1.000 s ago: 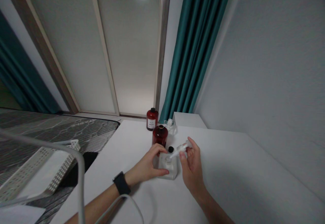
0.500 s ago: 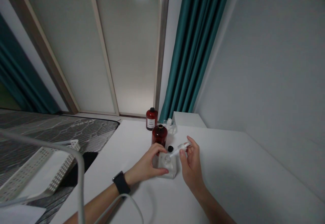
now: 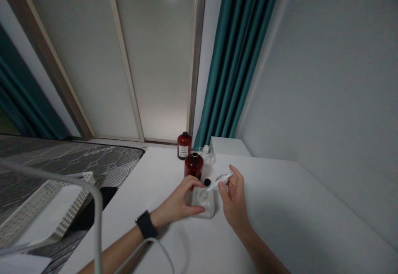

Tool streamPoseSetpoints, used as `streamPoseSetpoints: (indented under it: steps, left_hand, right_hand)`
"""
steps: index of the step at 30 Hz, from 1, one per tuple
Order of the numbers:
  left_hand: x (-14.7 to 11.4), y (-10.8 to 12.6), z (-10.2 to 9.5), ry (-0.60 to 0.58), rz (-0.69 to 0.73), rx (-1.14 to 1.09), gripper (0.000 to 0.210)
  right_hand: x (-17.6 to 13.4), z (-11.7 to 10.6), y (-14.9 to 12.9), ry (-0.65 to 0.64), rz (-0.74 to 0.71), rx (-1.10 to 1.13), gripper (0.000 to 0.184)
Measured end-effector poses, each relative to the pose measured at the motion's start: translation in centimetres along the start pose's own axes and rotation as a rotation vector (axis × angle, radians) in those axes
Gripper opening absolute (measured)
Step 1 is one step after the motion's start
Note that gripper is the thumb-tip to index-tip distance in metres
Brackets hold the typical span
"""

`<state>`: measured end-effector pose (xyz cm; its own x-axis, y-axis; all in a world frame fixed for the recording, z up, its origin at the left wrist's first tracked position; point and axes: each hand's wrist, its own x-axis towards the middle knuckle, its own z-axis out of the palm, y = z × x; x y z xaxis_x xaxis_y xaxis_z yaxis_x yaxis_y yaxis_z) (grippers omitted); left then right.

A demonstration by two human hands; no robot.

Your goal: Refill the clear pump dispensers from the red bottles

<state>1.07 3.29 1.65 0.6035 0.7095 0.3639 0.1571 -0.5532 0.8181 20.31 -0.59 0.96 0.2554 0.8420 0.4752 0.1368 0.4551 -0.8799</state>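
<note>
Pump [image 3: 222, 178] is pinched between the thumb and bent fingers of the right hand [image 3: 234, 201], its pale tube [image 3: 212, 186] slanted down left to the mouth [image 3: 203, 194] of the clear bottle [image 3: 207, 210]. On the white table [image 3: 217, 249], that bottle is held at its left by the left hand [image 3: 178, 203], thumb and fingers parted around it. Farther off, a black cap [image 3: 207, 181] and red bottle [image 3: 193, 165] are seen.

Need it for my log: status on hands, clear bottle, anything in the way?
Left hand around clear square bottle, uncapped. Right hand holding pump dispenser, tube by bottle's mouth. Black cap, open brown bottle close behind.
</note>
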Motion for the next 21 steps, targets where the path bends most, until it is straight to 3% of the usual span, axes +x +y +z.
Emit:
streamPoseSetpoints:
  steps: [10, 15, 21]
  left_hand:
    - [-0.04, -0.14, 0.0, -0.001, 0.017, 0.015, 0.045]
    - [-0.08, -0.33, -0.01, -0.004, 0.035, 0.003, 0.046]
    - [-0.04, -0.45, 0.09, -0.003, 0.03, 0.012, 0.048]
  right_hand:
    - [0.48, -0.4, 0.16, -0.044, 0.033, -0.049, 0.051]
    - [0.52, -0.44, 0.03, 0.038, 0.011, 0.007, 0.051]
    - [0.32, -0.39, 0.45, -0.045, 0.004, -0.074, 0.051]
